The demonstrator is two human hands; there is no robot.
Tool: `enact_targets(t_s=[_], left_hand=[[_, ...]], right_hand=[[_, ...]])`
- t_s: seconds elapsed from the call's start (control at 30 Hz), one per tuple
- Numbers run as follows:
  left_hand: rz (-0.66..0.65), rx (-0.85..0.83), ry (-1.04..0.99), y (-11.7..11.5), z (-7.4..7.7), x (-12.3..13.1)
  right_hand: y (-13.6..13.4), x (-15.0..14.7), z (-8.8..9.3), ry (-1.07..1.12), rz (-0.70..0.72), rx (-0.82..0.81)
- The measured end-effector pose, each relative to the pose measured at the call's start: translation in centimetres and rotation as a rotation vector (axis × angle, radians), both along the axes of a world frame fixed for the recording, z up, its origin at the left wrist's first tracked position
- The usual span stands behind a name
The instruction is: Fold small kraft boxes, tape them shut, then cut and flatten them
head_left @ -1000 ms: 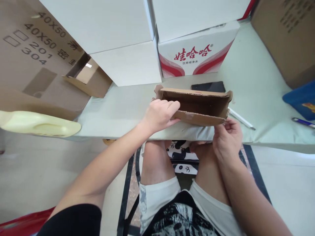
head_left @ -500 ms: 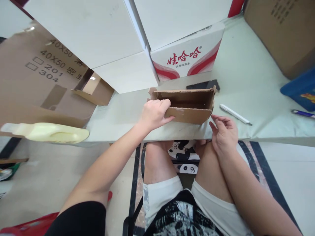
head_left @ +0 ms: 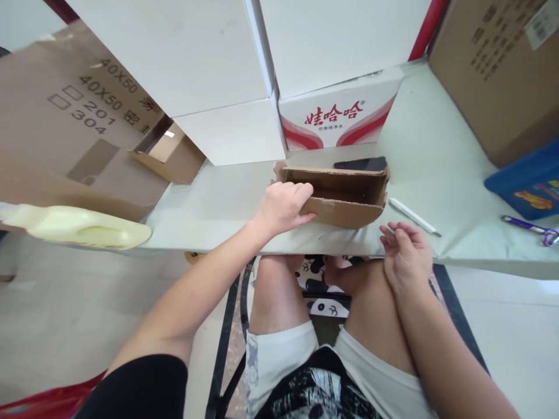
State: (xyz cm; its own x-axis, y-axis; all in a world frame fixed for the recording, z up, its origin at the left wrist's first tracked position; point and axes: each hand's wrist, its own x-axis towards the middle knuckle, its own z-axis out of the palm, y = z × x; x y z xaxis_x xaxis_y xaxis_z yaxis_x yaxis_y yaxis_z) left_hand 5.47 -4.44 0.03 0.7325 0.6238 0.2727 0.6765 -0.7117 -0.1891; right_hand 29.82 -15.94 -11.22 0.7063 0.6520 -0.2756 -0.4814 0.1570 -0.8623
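A small open cardboard box [head_left: 345, 214] with rough, torn-looking edges sits on the cloth-covered table, its opening facing up toward me. My left hand [head_left: 286, 206] is closed on its left end, fingers over the near wall and thumb along the outside. My right hand [head_left: 408, 253] is apart from the box, just off its near right corner at the table edge. Its fingers are curled in with the thumb against them; whatever is between the fingertips is too small to make out. A white pen-like tool [head_left: 414, 216] lies right of the box, and a dark phone-like slab [head_left: 360, 163] lies behind it.
White cartons [head_left: 231, 137] and a red-and-white carton [head_left: 338, 125] stand along the back. Large brown cartons [head_left: 39, 139] flank the left and right. A pale yellow bottle [head_left: 87, 227] lies at the left edge. A blue container [head_left: 528, 186] and purple pen [head_left: 526, 224] are at right.
My right hand has drawn away from the box's right corner, toward me, and its fingers are curled closer together. My left hand keeps its hold on the box. The camera view has shifted slightly.
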Motion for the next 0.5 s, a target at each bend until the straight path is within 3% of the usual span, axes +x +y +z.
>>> enact_targets(t_s=[0.13, 0.27, 0.5], left_hand=[[-0.017, 0.014, -0.023, -0.5, -0.4, -0.2], [-0.021, -0.014, -0.043, -0.6, -0.5, -0.1], [0.013, -0.163, -0.124, 1.7, 0.5, 0.3]], right_hand=[[0.9, -0.5, -1.2, -0.013, 0.019, -0.01], [1.5, -0.7, -1.3, -0.029, 0.04, -0.013], [1.5, -0.8, -1.4, -0.055, 0.003, -0.015]])
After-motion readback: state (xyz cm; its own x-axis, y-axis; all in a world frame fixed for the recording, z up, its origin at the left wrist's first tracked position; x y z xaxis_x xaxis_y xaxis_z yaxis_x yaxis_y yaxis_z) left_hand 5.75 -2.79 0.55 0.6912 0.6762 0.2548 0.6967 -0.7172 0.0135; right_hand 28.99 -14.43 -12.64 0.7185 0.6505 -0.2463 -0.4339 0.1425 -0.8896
